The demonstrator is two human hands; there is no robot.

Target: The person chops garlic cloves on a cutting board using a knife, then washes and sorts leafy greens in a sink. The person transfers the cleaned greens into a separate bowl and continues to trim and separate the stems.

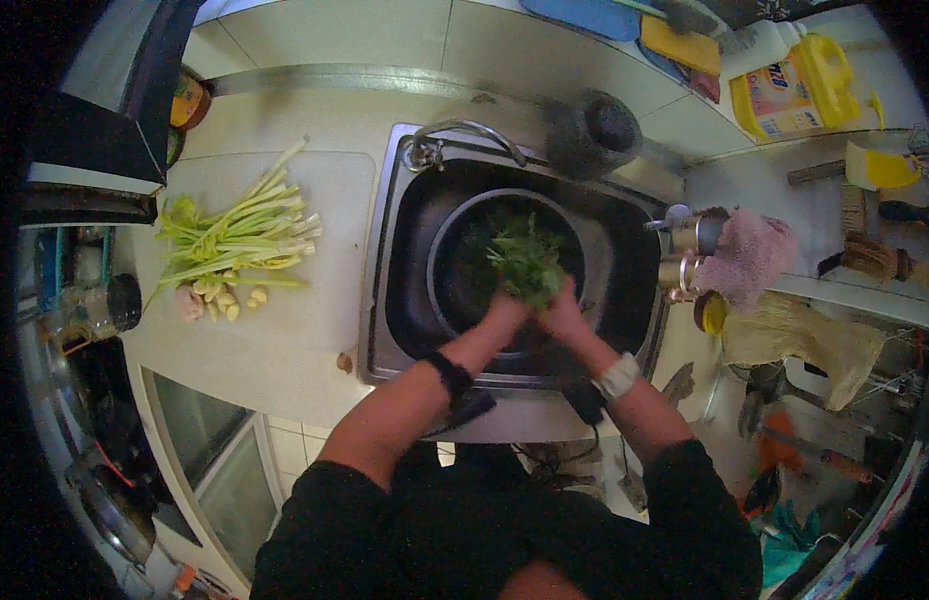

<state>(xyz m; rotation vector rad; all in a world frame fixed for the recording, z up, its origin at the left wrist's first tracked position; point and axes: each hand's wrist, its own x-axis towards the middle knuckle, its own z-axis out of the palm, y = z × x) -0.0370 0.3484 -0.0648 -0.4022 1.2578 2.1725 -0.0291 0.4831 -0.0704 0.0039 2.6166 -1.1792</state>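
Note:
Both my hands are in the sink, over a round basin that stands in the dark sink bowl. Between them is a bunch of leafy green herbs. My left hand grips its near left side, and my right hand grips its near right side. The fingers are blurred and partly covered by the leaves. The basin's inside is dark, so I cannot tell how much water it holds.
Left of the sink, a pale cutting board bears green stalks, garlic cloves and a pinkish lump. Behind the basin arches a metal faucet, beside a dark stone mortar. Metal cups and a pink cloth stand at right.

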